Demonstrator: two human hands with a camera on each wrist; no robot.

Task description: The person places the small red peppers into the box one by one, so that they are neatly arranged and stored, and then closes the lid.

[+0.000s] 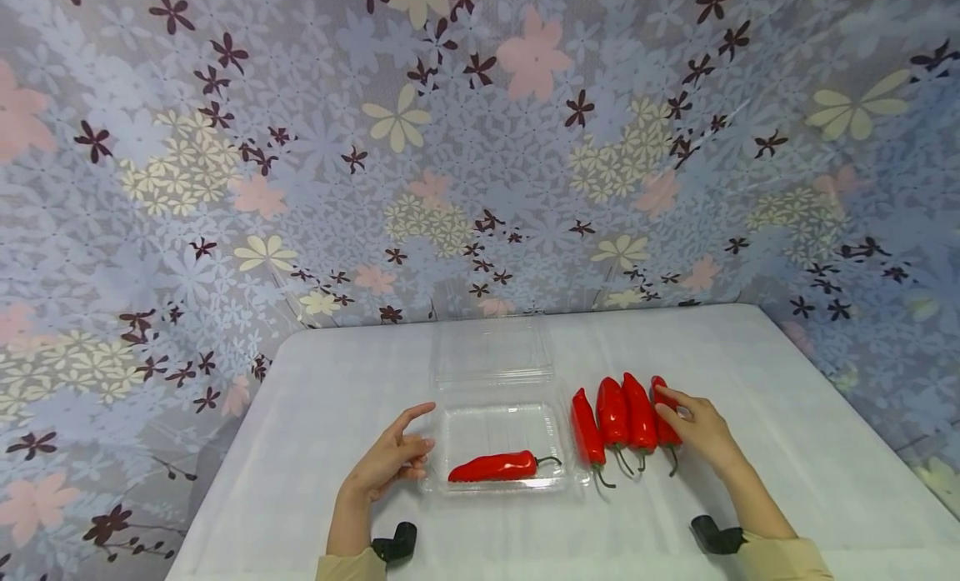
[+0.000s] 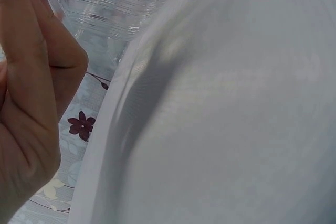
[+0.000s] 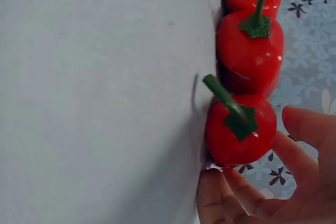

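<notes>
A clear plastic clamshell box (image 1: pixel 498 423) lies with its lid (image 1: pixel 491 352) folded back. Inside, along the near side, is one red pepper (image 1: pixel 493 467) with a green stem. My left hand (image 1: pixel 390 460) is at the box's left edge, index finger extended and the other fingers loosely bent, holding nothing. To the right of the box several red peppers lie side by side, stems toward me. My right hand (image 1: pixel 697 427) has thumb and fingers around the rightmost pepper (image 3: pixel 241 129), which lies on the table in line with its neighbours.
Another pepper (image 3: pixel 249 51) is right beside the held one, with more beyond it. A white cloth covers the table (image 1: pixel 337 381). Behind it hangs a flower-patterned cloth (image 1: pixel 480 147).
</notes>
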